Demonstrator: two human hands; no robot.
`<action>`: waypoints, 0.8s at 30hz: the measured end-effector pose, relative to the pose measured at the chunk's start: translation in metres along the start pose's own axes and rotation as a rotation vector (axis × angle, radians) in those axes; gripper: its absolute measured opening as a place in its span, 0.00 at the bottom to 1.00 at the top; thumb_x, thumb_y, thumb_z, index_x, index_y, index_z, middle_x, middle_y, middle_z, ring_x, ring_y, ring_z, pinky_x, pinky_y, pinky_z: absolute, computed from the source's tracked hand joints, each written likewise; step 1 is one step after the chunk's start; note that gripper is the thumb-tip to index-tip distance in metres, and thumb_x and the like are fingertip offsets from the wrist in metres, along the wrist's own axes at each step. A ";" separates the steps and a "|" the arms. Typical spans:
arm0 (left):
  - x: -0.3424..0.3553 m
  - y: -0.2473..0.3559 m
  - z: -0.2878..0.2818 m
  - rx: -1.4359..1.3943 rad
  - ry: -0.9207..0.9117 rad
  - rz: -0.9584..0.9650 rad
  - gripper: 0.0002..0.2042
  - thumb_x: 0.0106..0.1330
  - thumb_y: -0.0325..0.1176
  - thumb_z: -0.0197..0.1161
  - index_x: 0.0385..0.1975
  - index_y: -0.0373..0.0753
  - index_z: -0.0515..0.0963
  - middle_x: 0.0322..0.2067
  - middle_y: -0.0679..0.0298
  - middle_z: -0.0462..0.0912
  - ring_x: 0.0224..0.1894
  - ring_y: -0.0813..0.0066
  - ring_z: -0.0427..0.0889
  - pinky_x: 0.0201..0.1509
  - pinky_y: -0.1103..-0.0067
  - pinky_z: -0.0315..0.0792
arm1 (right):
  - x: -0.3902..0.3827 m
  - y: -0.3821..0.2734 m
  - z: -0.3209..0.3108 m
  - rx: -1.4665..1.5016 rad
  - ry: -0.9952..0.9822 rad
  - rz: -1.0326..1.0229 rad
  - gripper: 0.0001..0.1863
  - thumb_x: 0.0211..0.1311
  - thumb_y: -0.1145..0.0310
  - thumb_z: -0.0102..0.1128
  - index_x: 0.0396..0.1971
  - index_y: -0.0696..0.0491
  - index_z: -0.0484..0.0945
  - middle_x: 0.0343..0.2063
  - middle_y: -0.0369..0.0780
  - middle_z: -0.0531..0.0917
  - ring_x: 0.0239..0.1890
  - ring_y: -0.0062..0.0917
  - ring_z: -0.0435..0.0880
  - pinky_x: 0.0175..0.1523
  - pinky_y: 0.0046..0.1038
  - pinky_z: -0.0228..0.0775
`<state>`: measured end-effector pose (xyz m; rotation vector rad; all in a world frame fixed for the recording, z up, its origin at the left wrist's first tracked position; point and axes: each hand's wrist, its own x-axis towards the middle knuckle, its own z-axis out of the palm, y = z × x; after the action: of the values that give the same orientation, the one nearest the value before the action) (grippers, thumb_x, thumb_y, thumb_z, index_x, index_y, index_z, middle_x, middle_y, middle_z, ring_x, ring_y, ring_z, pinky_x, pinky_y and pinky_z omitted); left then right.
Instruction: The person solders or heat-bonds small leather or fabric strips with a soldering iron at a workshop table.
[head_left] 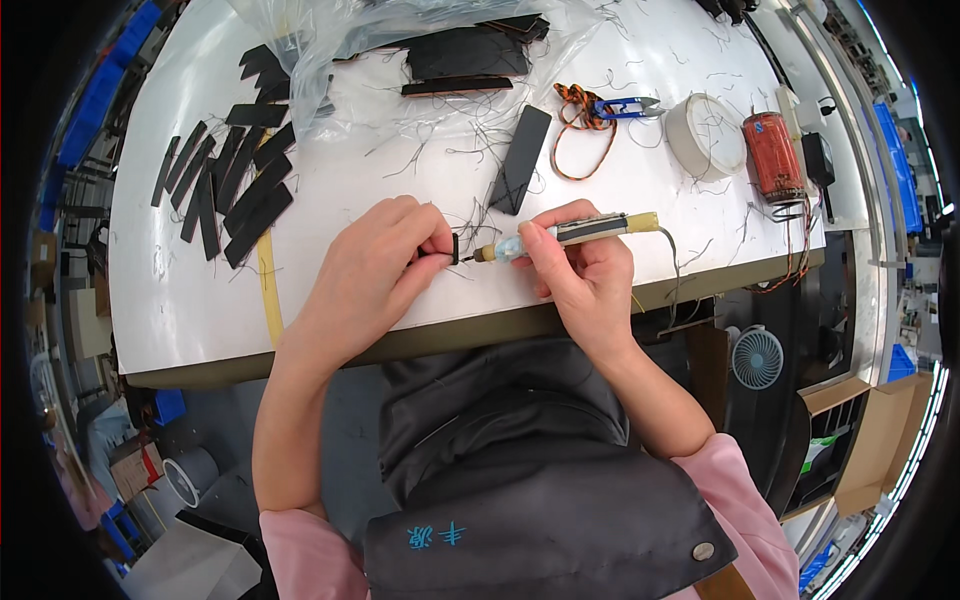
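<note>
My left hand (pixel 385 262) pinches a small black strap piece (pixel 454 249) between thumb and fingers, just above the white table (pixel 160 290). My right hand (pixel 580 270) grips a pen-shaped hot tool (pixel 570 233) with a yellowish rear end and a cord; its thin tip touches the black piece. A loose black strap piece (pixel 521 158) lies flat just beyond both hands.
Several black strap pieces (pixel 225 185) lie fanned out at the left. A clear plastic bag (pixel 400 50) with more black pieces sits at the back. Blue thread snips (pixel 625 106) on an orange cord, a tape roll (pixel 705 135), a red can (pixel 772 155) and a small fan (pixel 757 357) are right.
</note>
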<state>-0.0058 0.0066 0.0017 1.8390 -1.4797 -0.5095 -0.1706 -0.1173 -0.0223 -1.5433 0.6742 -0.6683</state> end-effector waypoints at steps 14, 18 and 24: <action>0.001 0.000 0.006 0.080 0.031 0.015 0.04 0.59 0.24 0.59 0.29 0.35 0.70 0.26 0.60 0.71 0.29 0.65 0.72 0.32 0.73 0.65 | 0.000 0.003 0.000 -0.063 -0.013 -0.009 0.07 0.60 0.70 0.64 0.30 0.59 0.79 0.16 0.32 0.81 0.17 0.04 0.68 0.20 0.12 0.55; 0.001 0.000 0.005 0.091 0.027 0.005 0.04 0.59 0.24 0.59 0.29 0.35 0.70 0.26 0.60 0.72 0.29 0.65 0.72 0.32 0.73 0.65 | 0.001 0.001 0.000 -0.075 -0.011 -0.008 0.08 0.59 0.70 0.65 0.30 0.59 0.79 0.16 0.31 0.81 0.16 0.04 0.67 0.20 0.13 0.54; 0.002 0.000 0.006 0.091 0.034 0.008 0.04 0.59 0.24 0.59 0.29 0.34 0.70 0.25 0.60 0.72 0.28 0.65 0.72 0.32 0.73 0.65 | 0.001 0.003 0.000 -0.069 -0.007 -0.005 0.08 0.59 0.69 0.65 0.30 0.58 0.79 0.16 0.31 0.81 0.16 0.04 0.66 0.20 0.13 0.54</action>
<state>-0.0089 0.0031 -0.0021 1.9015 -1.5095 -0.4107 -0.1705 -0.1180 -0.0249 -1.6108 0.6950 -0.6484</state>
